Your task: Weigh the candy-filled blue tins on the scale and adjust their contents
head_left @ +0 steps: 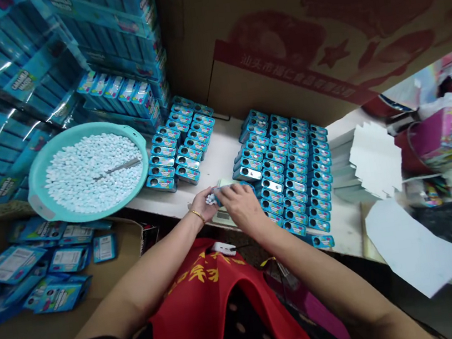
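Note:
My left hand is cupped closed around small white candies, which show at its fingertips. My right hand meets it, palm down, with its fingers curled over a small blue candy box that is mostly hidden by the hand. Below both hands a pale, flat device, possibly a scale, shows in part at the table's front edge. To the left, a turquoise basin holds a heap of the same white candies, with a grey flat tool lying on them.
Blue boxes with round holes stand in rows left and right on the white table. Wrapped packs are stacked at the left. A carton of blue packets sits below; a large cardboard box stands behind. Paper sheets lie right.

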The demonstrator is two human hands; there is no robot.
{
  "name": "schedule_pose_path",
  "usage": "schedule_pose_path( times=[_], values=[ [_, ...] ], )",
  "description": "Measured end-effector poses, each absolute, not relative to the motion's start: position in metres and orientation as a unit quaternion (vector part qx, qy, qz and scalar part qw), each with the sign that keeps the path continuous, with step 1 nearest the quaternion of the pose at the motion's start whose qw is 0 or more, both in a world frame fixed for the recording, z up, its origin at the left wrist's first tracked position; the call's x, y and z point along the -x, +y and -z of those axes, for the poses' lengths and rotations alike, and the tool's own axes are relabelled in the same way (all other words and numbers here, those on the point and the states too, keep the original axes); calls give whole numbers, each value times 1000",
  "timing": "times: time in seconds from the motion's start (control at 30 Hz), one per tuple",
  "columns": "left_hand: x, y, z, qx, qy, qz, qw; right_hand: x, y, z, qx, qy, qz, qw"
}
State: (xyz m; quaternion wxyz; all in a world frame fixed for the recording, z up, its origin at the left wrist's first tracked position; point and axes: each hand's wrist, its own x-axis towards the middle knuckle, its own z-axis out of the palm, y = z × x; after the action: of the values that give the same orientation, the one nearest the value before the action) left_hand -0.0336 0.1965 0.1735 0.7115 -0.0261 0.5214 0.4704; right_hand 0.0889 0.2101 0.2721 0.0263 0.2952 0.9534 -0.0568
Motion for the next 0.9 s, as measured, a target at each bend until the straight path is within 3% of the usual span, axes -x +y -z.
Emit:
schedule_pose_path(
  times=[0.33,0.5,0.7,0.9],
  values=[
    [37,189,-161,150,426,-513,730,-151,219,-210,-476,786,330,-217],
    [47,165,-167,147,431,-506,732,-158,218,-170,-519,663,453,-295],
    [53,133,-182,192,421,-490,739,-175,206,-189,-495,745,372,-248],
    [56,110,-191,226,431,-474,734,-186,191,-219,-539,716,284,-342]
  ],
)
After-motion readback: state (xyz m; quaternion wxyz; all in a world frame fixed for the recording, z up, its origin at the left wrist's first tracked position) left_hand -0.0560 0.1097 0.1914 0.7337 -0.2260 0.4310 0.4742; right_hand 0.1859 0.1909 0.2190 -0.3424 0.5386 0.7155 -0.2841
